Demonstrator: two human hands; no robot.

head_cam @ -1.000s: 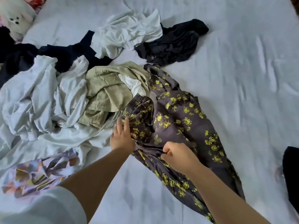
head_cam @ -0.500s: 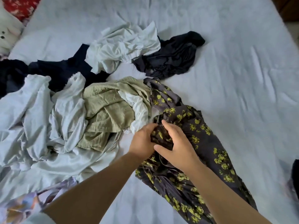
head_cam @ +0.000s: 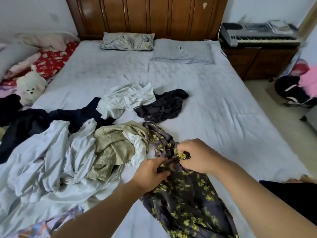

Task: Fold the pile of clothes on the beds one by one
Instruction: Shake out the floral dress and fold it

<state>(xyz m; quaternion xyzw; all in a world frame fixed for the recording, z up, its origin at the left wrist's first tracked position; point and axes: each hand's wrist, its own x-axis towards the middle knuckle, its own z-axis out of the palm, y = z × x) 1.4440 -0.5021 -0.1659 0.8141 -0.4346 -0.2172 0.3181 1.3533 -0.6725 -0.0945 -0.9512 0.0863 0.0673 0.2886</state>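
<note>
A dark grey garment with yellow flowers [head_cam: 188, 200] lies bunched on the pale blue bed [head_cam: 223, 117] in front of me. My left hand [head_cam: 151, 172] grips a gathered fold of it. Just to the right, my right hand [head_cam: 197, 157] pinches its bunched upper edge. To the left lies the pile: an olive garment [head_cam: 113, 145], pale blue clothes [head_cam: 51, 160], a navy piece [head_cam: 30, 122], a white shirt [head_cam: 127, 98] and a black garment [head_cam: 163, 105].
Two pillows [head_cam: 127, 41] lie at the wooden headboard [head_cam: 145, 16]. A white plush toy [head_cam: 30, 86] sits at the left edge. A keyboard [head_cam: 257, 34] rests on a cabinet at right. A black item [head_cam: 295, 196] lies at the bed's near right.
The view has tilted up, showing the headboard and room. Both hands stay close together on the flowered garment, with its upper edge now gathered between them.
</note>
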